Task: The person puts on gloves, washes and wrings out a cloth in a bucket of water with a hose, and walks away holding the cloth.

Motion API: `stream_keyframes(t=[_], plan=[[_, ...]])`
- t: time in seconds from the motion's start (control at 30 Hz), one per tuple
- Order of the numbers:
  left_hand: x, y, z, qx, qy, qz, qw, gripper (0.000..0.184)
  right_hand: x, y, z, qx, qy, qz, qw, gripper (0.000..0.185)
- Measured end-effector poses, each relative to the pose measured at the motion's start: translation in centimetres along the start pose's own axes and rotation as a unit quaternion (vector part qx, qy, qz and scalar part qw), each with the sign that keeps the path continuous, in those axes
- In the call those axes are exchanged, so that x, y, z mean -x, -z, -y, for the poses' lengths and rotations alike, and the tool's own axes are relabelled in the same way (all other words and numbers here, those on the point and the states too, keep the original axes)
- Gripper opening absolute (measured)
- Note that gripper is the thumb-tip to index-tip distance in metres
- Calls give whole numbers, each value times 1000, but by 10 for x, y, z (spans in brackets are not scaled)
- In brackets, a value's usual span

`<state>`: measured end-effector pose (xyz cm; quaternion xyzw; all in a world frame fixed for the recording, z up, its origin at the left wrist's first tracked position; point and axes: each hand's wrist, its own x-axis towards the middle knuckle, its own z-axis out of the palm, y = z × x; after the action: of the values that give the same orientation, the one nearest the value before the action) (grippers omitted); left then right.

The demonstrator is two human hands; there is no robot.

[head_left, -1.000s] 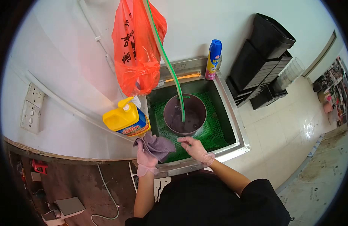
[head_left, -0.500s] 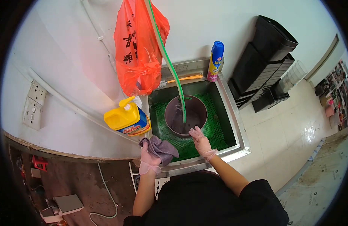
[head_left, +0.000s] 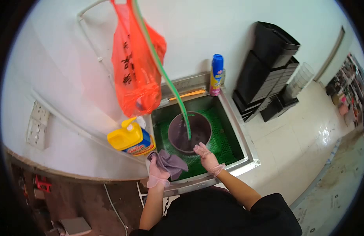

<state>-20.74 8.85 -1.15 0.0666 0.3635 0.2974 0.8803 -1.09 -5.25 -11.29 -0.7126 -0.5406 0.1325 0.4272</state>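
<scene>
My left hand (head_left: 158,173), in a clear thin glove, grips a purple-grey cloth (head_left: 171,163) over the front left part of the sink (head_left: 249,155). A dark brownish bucket (head_left: 178,129) stands in the sink on a green perforated mat (head_left: 227,147). From above, a green-striped hose (head_left: 174,91) hangs down into the bucket. My right hand (head_left: 208,159), gloved too, is beside the bucket's near rim with its fingers loosely stretched and nothing visible in them. Whether the fingertips touch the rim, I cannot tell.
Left of the sink stands a yellow pump bottle (head_left: 128,137). A red plastic bag (head_left: 136,67) hangs above it. At the back are a blue-capped spray can (head_left: 216,74) and an orange-handled brush (head_left: 191,94). Stacked black bins (head_left: 264,59) stand to the right.
The view has tilted, so the bucket, bottle and bag appear lower and slightly left. My left hand still holds the cloth, and my right hand stays near the bucket's rim.
</scene>
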Motion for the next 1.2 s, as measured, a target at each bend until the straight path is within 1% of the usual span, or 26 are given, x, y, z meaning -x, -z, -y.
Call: stream_keyframes(t=[0.03, 0.1, 0.17, 0.2, 0.23, 0.27, 0.3, 0.33, 0.37, 0.43, 0.47, 0.53, 0.57, 0.67, 0.7, 0.8, 0.87, 0.93, 1.0, 1.13, 1.2], plan=[[-8, 5, 1, -9, 13, 14, 1000, 44, 0, -1, 0, 9, 10, 2, 1000, 62], [-31, 24, -1, -34, -9, 65, 997, 45, 1, 3, 0, 21, 16, 1, 1000, 66], [-44, 29, -7, -70, 30, 86, 993, 48, 4, 4, 1, -6, 11, -2, 1000, 68], [-46, 22, -12, -35, 65, 83, 994, 49, 5, 4, 0, -34, 8, -3, 999, 69], [-46, 12, -14, 0, 98, 72, 993, 50, 2, 7, 1, -17, -12, -32, 999, 69], [-51, 0, -12, -16, 125, 83, 989, 50, 1, 7, 4, -14, -19, -5, 1000, 70], [-52, -6, -12, -7, 125, 61, 990, 51, 3, 8, 7, -18, -25, 27, 999, 70], [-51, -9, -15, 3, 118, 33, 992, 51, 7, 7, 6, -18, -39, 13, 999, 70], [-50, -6, -19, 16, 103, 2, 995, 52, 7, 5, 2, -46, -52, -1, 998, 70], [-57, 3, -22, -3, 100, -8, 995, 52, 4, -5, 0, -108, -68, -10, 992, 69], [-63, 8, -21, -11, 95, -14, 995, 52, 5, -10, 2, -117, -70, -2, 991, 69], [-74, 18, -20, -13, 79, -29, 996, 52, 4, -11, 4, -205, -130, -48, 969, 62], [-79, 23, -19, -14, 81, -15, 996, 51, 3, -11, 5, -213, -128, -35, 968, 62], [-92, 37, -15, -15, 70, 6, 997, 50, 4, -11, -2, -111, -91, -19, 990, 61], [-94, 40, -13, -25, 68, 22, 997, 49, 4, -11, 0, -117, -85, -7, 990, 61], [-101, 38, -6, 10, 60, 15, 998, 50, 4, -9, 4, -128, -109, -29, 985, 60], [-99, 35, -6, 24, 54, 16, 998, 50, 4, -10, 7, -145, -110, -31, 983, 60], [-94, 29, -4, 30, 70, 8, 997, 50, 4, -10, 7, -165, -122, -47, 977, 59], [-89, 29, -1, 36, 74, 1, 997, 50, 4, -9, 6, -167, -120, -42, 978, 59], [-84, 30, -2, -9, 39, -7, 999, 47, -1, -9, 4, -161, -118, -36, 979, 59], [-78, 31, -3, -7, 52, -7, 999, 46, 1, -7, 4, -147, -118, -32, 982, 59]])
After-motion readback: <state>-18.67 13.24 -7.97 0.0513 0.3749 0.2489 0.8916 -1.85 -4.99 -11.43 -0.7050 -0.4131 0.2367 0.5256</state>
